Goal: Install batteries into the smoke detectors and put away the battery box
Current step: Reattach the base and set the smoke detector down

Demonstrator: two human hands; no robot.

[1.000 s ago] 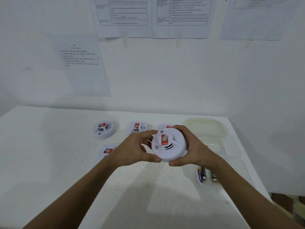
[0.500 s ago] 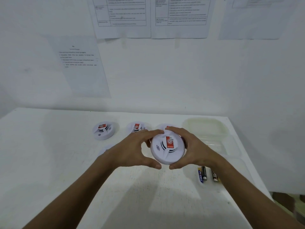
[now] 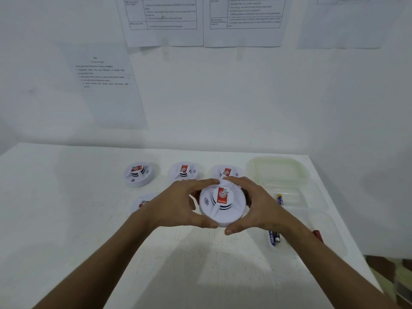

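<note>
I hold a round white smoke detector (image 3: 221,205) with a red label between both hands, just above the white table (image 3: 66,219). My left hand (image 3: 178,205) grips its left rim, thumb near and fingers far. My right hand (image 3: 256,206) grips its right rim the same way. Three more detectors stand in a row behind: left (image 3: 137,173), middle (image 3: 184,171), right (image 3: 225,171). Another detector (image 3: 142,202) is partly hidden by my left wrist. Loose batteries (image 3: 273,238) lie right of my right wrist, and one battery (image 3: 280,199) lies in the clear battery box (image 3: 296,192).
The box's translucent lid part (image 3: 277,168) lies open at the back right, near the table's right edge. A small red item (image 3: 317,235) shows beside my right forearm. Printed sheets (image 3: 107,85) hang on the white wall behind the table.
The detector has been turned between my hands: its red label went from upright to tilted right and is upright again. Both hands keep their grip and have shifted slightly.
</note>
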